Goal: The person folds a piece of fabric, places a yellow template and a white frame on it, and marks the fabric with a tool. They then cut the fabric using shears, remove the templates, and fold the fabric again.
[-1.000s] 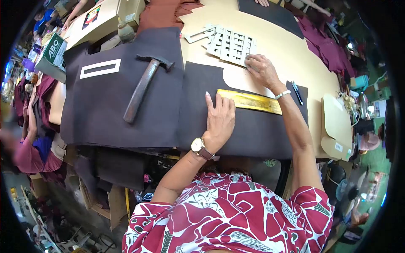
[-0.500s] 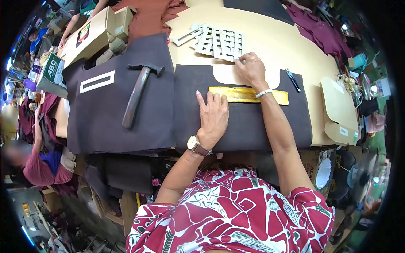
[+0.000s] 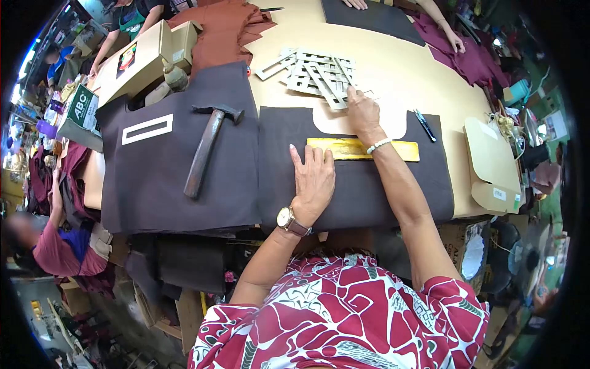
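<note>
My left hand [image 3: 314, 184] lies flat with fingers stretched out on the dark leather panel [image 3: 369, 194], fingertips at the left part of a yellow strip [image 3: 399, 151]. My right hand [image 3: 364, 115] reaches over the strip, its fingers pinched at the near edge of a pile of pale rectangular frames [image 3: 326, 89]; they close on one slim frame [image 3: 342, 69], partly hidden by the fingertips. To the left, a hammer [image 3: 206, 147] rests on a second dark panel [image 3: 153, 184], next to a single pale frame [image 3: 147, 129].
A blue pen [image 3: 424, 125] lies at the right of the panel. Cardboard boxes [image 3: 132, 64] stand at the back left, and a flat cardboard piece [image 3: 491, 166] lies at the right. Co-workers' hands [image 3: 455, 43] rest on material across the table.
My right hand has moved slightly at the pile, and frames there have shifted and spread apart. Other people's hands have come into view at the far side. My left hand stays on the panel.
</note>
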A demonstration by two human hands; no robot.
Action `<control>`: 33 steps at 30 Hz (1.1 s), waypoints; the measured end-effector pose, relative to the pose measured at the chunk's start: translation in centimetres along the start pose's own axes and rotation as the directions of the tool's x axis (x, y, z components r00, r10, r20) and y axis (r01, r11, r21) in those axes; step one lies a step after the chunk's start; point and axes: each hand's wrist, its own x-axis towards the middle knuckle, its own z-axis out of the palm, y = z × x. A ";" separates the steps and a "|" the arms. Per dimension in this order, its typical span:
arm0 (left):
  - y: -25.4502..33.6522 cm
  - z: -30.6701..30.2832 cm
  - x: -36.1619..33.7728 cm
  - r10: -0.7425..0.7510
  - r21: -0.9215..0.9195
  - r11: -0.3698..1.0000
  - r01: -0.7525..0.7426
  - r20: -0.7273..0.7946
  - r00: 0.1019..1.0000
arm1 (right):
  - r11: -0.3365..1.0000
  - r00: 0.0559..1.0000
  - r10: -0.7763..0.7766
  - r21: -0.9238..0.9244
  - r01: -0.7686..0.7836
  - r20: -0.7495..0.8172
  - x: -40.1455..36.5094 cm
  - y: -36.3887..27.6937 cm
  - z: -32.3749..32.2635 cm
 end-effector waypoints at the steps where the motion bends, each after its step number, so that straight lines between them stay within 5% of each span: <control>1: 0.0 0.0 0.0 0.002 -0.002 1.000 -0.002 -0.007 1.000 | 1.000 1.000 -0.023 0.002 0.023 -0.013 -0.1 0.4 0.6; 6: 0.1 0.3 0.0 0.003 -0.002 1.000 -0.003 -0.022 1.000 | 0.992 0.985 -0.097 -0.091 0.085 -0.140 -0.6 1.4 1.7; 9: 0.1 0.2 0.0 0.000 -0.005 1.000 0.000 -0.007 1.000 | 0.997 0.964 0.017 -0.071 -0.037 -0.266 0.3 1.9 -0.3; 13: 0.0 0.4 0.2 0.015 0.006 1.000 -0.015 -0.038 0.999 | 0.993 0.888 0.046 0.115 0.008 -0.458 1.0 3.9 -1.1; 16: -0.2 0.3 0.6 0.031 0.009 0.999 -0.030 -0.044 0.999 | 0.936 0.918 0.094 0.349 0.050 -0.385 1.1 7.0 -3.9; 20: -1.0 -0.2 1.8 0.070 -0.063 0.995 -0.074 -0.056 0.996 | 0.538 0.942 0.312 0.840 -0.066 -0.125 -3.7 8.0 -9.3; 28: -3.7 0.1 3.5 -0.019 -0.556 0.828 0.075 0.106 0.994 | 0.036 0.859 0.281 0.889 -0.456 0.429 -14.7 8.9 -10.1; 33: -4.0 0.2 3.4 -0.011 -0.640 0.760 0.108 0.153 0.988 | 0.115 0.820 0.312 0.838 -0.533 0.479 -16.4 8.4 -8.3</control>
